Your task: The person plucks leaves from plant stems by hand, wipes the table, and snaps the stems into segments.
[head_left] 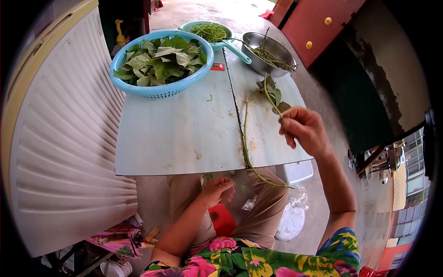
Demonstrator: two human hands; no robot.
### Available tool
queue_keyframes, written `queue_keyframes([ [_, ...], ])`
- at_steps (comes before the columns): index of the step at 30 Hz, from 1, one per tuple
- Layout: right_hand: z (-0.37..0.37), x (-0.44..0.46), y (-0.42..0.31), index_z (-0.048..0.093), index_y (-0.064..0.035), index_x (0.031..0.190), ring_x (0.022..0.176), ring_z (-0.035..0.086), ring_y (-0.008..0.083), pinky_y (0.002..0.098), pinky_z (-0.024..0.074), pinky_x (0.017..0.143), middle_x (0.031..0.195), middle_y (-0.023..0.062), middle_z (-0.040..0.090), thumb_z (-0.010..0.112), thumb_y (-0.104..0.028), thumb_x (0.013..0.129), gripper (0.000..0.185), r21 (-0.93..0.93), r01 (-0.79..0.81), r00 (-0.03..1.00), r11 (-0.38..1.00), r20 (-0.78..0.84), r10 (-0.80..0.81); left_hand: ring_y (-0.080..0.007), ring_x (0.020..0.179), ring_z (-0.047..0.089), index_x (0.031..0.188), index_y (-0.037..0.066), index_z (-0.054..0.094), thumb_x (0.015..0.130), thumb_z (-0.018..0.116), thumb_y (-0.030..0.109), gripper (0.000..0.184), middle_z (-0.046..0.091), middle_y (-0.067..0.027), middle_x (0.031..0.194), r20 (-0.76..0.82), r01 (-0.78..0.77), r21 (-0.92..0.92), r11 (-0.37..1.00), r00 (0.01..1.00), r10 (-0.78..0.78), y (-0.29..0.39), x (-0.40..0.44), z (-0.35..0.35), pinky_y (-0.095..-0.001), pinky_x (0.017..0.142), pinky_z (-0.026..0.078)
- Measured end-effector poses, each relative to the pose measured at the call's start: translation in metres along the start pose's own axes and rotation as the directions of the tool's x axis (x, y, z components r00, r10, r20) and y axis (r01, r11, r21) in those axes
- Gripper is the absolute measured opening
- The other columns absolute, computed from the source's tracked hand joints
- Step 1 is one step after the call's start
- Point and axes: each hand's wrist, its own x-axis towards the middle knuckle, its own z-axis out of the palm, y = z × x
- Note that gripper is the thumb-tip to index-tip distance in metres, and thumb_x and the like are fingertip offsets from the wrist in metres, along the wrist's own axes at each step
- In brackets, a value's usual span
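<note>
Over the right part of the table, my right hand (302, 128) pinches a green leafy stem (272, 99). Leaves hang near its upper end, and a long thin stem (246, 134) curves down past the table's front edge. Below that edge, above my lap, my left hand (217, 191) has its fingers drawn together; whatever they may hold is too small to make out. A blue basket (173, 87) full of green leaves (161, 60) stands at the back left of the table (180, 129).
Behind stand a green colander (237, 51) of thin stems and a metal bowl (272, 69) with stems. A white ridged panel (74, 129) rises at the left. A white stool (295, 173) and a red object (221, 220) are below the table.
</note>
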Motion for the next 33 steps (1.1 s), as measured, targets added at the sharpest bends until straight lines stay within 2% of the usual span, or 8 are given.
queue_keyframes([
  [2, -0.003, 0.056, 0.001, 0.056, 0.0017, 0.087, 0.051, 0.051, 0.0066, 0.0188, 0.0398, 0.044, 0.070, 0.0055, 0.058, 0.057, -0.013, 0.082, 0.016, -0.022, 0.105, 0.993, 0.994, -0.051, -0.106, -0.0117, 0.056, 0.057, 0.089, 0.004, 0.055, 0.085, 0.054, 0.018, 0.014, 0.058, -0.0051, 0.072, -0.028, 0.002, 0.009, 1.000, 1.000, -0.002, 0.001, -0.003, -0.002, -0.0234, 0.048, 0.049],
  [7, 0.000, 0.191, 0.003, 0.060, 0.0022, 0.094, 0.056, 0.052, 0.0058, 0.0185, 0.0432, 0.048, 0.072, 0.0034, 0.059, 0.059, -0.015, 0.080, 0.022, -0.064, 0.146, 0.977, 0.987, -0.149, -0.154, -0.0112, 0.058, 0.056, 0.088, 0.003, 0.054, 0.086, 0.052, 0.020, 0.017, 0.057, -0.0050, 0.074, -0.012, -0.062, 0.038, 0.997, 0.998, 0.062, 0.009, -0.007, -0.008, -0.0238, 0.050, 0.048],
  [12, 0.003, 0.298, 0.011, 0.064, 0.0013, 0.087, 0.050, 0.052, 0.0074, 0.0194, 0.0436, 0.047, 0.061, 0.0038, 0.058, 0.060, -0.014, 0.078, 0.019, -0.311, 0.240, 0.909, 0.920, -0.260, -0.325, -0.0116, 0.060, 0.056, 0.089, 0.002, 0.052, 0.086, 0.051, 0.020, 0.019, 0.056, -0.0056, 0.075, -0.013, -0.024, 0.049, 0.999, 1.000, 0.024, 0.016, -0.010, -0.004, -0.0245, 0.050, 0.047],
  [16, 0.002, 0.356, 0.008, 0.067, -0.0085, 0.086, 0.062, 0.061, 0.0150, 0.0258, 0.0478, 0.065, 0.073, 0.0064, 0.065, 0.063, -0.022, 0.074, 0.019, -0.710, 0.133, 0.819, 0.692, -0.315, -0.480, -0.0107, 0.059, 0.054, 0.093, 0.000, 0.052, 0.086, 0.052, 0.024, 0.025, 0.054, -0.0061, 0.078, -0.007, -0.055, 0.055, 0.997, 0.998, 0.055, 0.023, -0.013, -0.003, -0.0229, 0.050, 0.047],
  [20, 0.000, 0.393, 0.012, 0.066, -0.0105, 0.090, 0.076, 0.062, 0.0218, 0.0304, 0.0466, 0.074, 0.082, 0.0083, 0.065, 0.062, -0.028, 0.073, 0.025, -0.893, 0.106, 0.713, 0.438, -0.239, -0.659, -0.0118, 0.060, 0.055, 0.093, -0.001, 0.054, 0.086, 0.052, 0.022, 0.024, 0.055, -0.0068, 0.077, 0.001, -0.081, 0.040, 0.996, 0.997, 0.081, 0.019, -0.010, -0.007, -0.0236, 0.049, 0.048],
  [23, -0.006, 0.394, 0.018, 0.065, -0.0094, 0.094, 0.075, 0.063, 0.0194, 0.0280, 0.0469, 0.072, 0.083, 0.0089, 0.065, 0.062, -0.027, 0.074, 0.027, -0.729, 0.192, 0.754, 0.657, -0.320, -0.574, -0.0123, 0.060, 0.055, 0.093, -0.001, 0.054, 0.085, 0.053, 0.021, 0.024, 0.055, -0.0073, 0.077, -0.014, -0.085, 0.026, 0.996, 0.996, 0.086, 0.021, -0.011, -0.008, -0.0242, 0.049, 0.048],
  [28, 0.004, 0.298, 0.024, 0.063, -0.0037, 0.093, 0.064, 0.059, 0.0099, 0.0239, 0.0456, 0.061, 0.073, 0.0069, 0.064, 0.059, -0.022, 0.078, 0.024, -0.606, 0.246, 0.844, 0.756, -0.250, -0.474, -0.0126, 0.059, 0.057, 0.088, -0.001, 0.053, 0.086, 0.053, 0.020, 0.021, 0.056, -0.0069, 0.074, -0.016, -0.068, 0.039, 0.997, 0.997, 0.069, 0.020, -0.011, -0.004, -0.0252, 0.050, 0.048],
  [33, 0.009, 0.149, 0.052, 0.061, 0.0010, 0.090, 0.058, 0.053, 0.0078, 0.0229, 0.0435, 0.055, 0.069, 0.0038, 0.061, 0.057, -0.018, 0.081, 0.022, -0.494, 0.154, 0.960, 0.856, -0.130, -0.247, -0.0110, 0.057, 0.056, 0.088, 0.002, 0.054, 0.087, 0.050, 0.017, 0.016, 0.056, -0.0051, 0.072, -0.043, -0.090, 0.117, 0.989, 0.994, 0.096, 0.011, -0.011, -0.001, -0.0236, 0.049, 0.047],
])
